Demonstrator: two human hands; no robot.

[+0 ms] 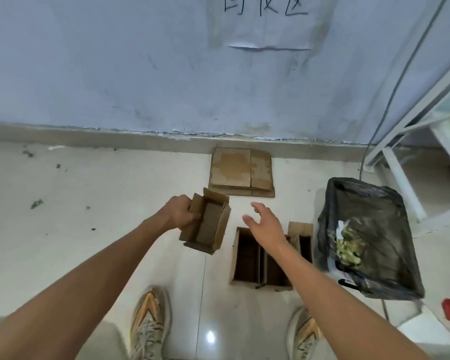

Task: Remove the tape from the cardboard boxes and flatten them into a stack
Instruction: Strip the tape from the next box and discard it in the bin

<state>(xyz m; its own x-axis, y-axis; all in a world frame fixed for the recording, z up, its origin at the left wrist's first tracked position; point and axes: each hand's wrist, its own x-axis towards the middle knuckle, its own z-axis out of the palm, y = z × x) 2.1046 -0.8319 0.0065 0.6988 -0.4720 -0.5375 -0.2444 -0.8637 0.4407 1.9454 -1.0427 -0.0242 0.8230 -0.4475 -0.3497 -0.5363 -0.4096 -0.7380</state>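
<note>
Pale tiled floor [89, 178] meets the wall ahead of us. Beyond our grip lies the flattened cardboard stack [240, 172]. Our left hand [181, 213] clasps a small open box [205, 224], probably for flattening; our right hand [264, 222] beside it hovers spread.

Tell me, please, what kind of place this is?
Probably a recycling corner indoors: a handwritten paper sign on the wall, flattened cardboard stacked below it on the floor, and a bin lined with a black bag.
</note>
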